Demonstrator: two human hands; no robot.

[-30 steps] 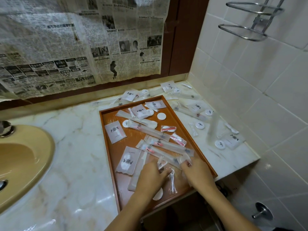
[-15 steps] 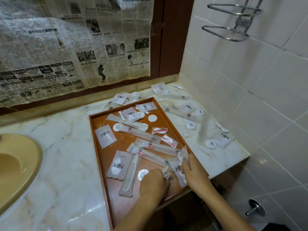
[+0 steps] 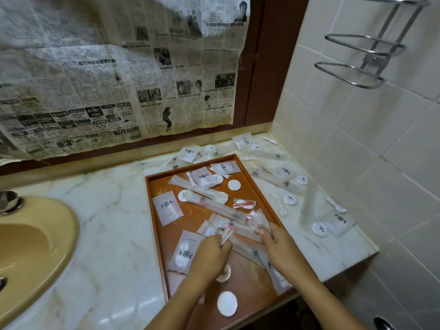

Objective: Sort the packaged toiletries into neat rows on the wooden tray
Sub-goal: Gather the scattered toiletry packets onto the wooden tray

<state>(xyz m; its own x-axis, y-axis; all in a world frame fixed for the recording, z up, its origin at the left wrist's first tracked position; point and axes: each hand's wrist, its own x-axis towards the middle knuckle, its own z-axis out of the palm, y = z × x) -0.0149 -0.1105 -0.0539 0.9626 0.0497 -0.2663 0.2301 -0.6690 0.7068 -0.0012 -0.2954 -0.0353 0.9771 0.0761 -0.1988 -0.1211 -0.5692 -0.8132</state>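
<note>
A wooden tray lies on the marble counter with several packaged toiletries scattered on it: flat sachets, long toothbrush packs, round white soaps and a red-and-white packet. Over the tray's near half, my left hand pinches a small clear packet. To its right, my right hand pinches another clear packet over the long packs. A round soap lies near the tray's front edge.
More sachets, round soaps and long packs lie loose on the counter right of and behind the tray. A beige sink is at the left. A tiled wall with a metal rack stands to the right; newspaper covers the back.
Both hands have moved further up the tray, each lifting a small clear packet. The view has shifted, so the tray sits more to the right in the frame.
</note>
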